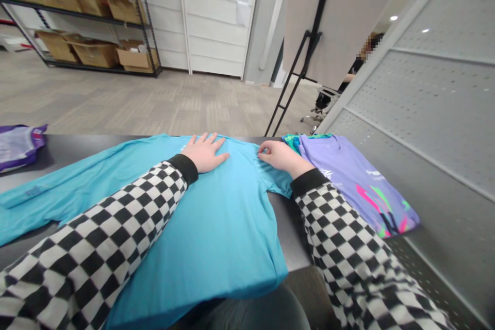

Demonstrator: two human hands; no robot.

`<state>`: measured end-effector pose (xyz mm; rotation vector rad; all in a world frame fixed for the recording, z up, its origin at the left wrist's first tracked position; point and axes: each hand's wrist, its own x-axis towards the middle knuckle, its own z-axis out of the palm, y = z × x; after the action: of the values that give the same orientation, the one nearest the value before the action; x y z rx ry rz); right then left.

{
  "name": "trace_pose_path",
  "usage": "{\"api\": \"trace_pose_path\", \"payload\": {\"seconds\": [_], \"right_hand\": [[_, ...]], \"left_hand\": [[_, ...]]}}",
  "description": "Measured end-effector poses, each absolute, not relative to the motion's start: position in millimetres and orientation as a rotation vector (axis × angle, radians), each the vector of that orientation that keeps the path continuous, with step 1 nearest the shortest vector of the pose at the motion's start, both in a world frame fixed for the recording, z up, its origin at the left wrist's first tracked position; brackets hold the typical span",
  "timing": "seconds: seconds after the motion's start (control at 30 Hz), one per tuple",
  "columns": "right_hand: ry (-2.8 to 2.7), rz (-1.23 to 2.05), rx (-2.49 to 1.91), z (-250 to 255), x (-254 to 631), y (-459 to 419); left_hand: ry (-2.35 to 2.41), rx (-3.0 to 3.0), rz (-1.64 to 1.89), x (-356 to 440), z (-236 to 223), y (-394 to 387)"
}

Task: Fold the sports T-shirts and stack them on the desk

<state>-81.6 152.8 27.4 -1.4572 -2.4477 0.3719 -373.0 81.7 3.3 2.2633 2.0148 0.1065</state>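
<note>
A light blue long-sleeved shirt [216, 227] is spread over the dark table, its lower hem hanging past the near edge by my lap. One sleeve stretches out to the left; the other is bunched short at the right shoulder. My left hand [204, 152] lies flat on the upper part of the shirt, fingers spread and holding nothing. At the right shoulder my right hand [282, 157] is closed, with thumb and fingertips pinched on the shirt's fabric.
Folded purple printed T-shirts [348, 175] lie right, beside a grey perforated panel [436, 98]. A purple-and-white package [23, 147] sits at the left table edge. Beyond are a shelf of cardboard boxes [95, 54], a board on a black stand [297, 72] and a seated person [353, 69].
</note>
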Motion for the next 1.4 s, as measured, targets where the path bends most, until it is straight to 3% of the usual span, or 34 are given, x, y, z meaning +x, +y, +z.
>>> {"api": "trace_pose_path", "payload": {"seconds": [0.57, 0.73, 0.97, 1.4], "right_hand": [[-2.527, 0.306, -1.095, 7, -87, 158], [-2.711, 0.500, -1.266, 1, -86, 158], [-2.733, 0.450, -1.496, 6, -85, 151], [-2.784, 0.464, -1.394, 14, -86, 142]], "left_hand": [[2.012, 2.258, 0.118, -373, 1, 83], [2.018, 2.253, 0.107, -372, 2, 82], [2.014, 2.247, 0.095, -372, 4, 82], [2.020, 2.283, 0.098, -375, -2, 86]]}}
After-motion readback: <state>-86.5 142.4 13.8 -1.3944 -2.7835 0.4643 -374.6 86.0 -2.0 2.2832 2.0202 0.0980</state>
